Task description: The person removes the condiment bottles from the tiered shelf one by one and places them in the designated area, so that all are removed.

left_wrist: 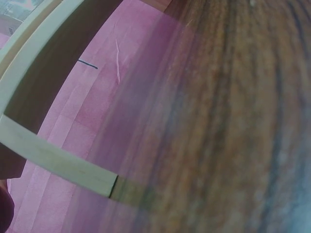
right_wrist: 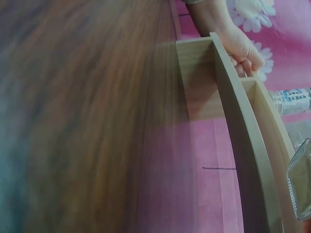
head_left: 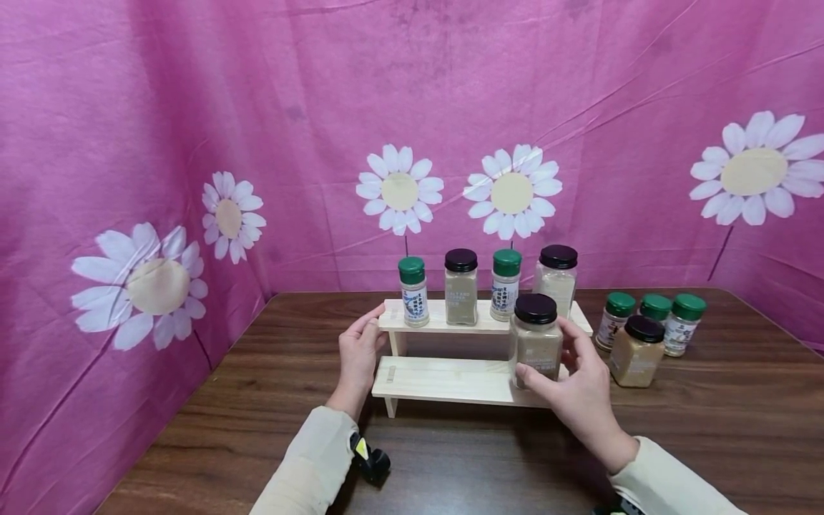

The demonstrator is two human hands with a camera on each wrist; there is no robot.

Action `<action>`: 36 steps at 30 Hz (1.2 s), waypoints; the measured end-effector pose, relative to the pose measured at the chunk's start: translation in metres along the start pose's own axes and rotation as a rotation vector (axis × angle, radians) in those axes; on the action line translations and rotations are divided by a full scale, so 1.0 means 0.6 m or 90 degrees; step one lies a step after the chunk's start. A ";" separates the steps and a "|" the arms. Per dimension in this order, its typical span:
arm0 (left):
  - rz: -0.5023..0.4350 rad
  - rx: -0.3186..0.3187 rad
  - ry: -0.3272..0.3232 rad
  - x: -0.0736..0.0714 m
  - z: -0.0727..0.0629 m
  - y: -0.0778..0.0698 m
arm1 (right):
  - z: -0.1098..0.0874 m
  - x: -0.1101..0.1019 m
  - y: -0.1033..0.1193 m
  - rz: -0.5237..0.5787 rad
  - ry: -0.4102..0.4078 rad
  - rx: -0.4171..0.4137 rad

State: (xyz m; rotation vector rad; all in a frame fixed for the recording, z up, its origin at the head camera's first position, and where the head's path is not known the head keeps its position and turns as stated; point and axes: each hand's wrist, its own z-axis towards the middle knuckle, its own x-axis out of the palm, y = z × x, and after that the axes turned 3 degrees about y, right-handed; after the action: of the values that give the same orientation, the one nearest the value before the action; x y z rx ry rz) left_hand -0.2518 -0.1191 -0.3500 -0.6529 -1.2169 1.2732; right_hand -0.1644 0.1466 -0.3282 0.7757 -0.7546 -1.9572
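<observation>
A square clear jar with a black lid and beige powder (head_left: pixel 536 347) is pinched in the right hand (head_left: pixel 582 390), thumb across its lower front and fingers curled behind its side. Its base hangs over the lower step of a two-tier pale wooden rack (head_left: pixel 444 379). The left hand (head_left: pixel 360 354) grips the rack's upper left end, thumb and fingers bent together. Just beyond those left fingers, on the top step, stands a green-capped white-labelled bottle (head_left: pixel 415 304), then a black-lidded powder jar (head_left: pixel 461 295), a second green-capped bottle (head_left: pixel 505 295) and, behind the held jar, another black-lidded jar (head_left: pixel 556 282). Right of the right fingers, on the dark wood-grain table (head_left: pixel 257 415), three green-capped shakers (head_left: pixel 681 332) stand behind a black-lidded orange-tan jar (head_left: pixel 637 359).
</observation>
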 end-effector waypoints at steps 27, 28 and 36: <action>0.030 -0.004 -0.003 -0.005 0.000 0.001 | 0.026 -0.088 -0.042 -0.024 -0.101 0.098; 0.029 -0.006 -0.004 -0.005 0.000 0.001 | 0.027 -0.092 -0.043 -0.024 -0.103 0.098; 0.026 -0.002 -0.011 -0.002 0.000 0.004 | 0.031 -0.120 -0.057 -0.051 -0.123 0.115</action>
State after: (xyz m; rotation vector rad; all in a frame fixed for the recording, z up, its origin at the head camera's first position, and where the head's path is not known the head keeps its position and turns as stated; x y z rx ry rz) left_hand -0.2525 -0.1197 -0.3523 -0.6736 -1.2250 1.3126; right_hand -0.1651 0.2287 -0.3261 0.7403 -1.0415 -2.0771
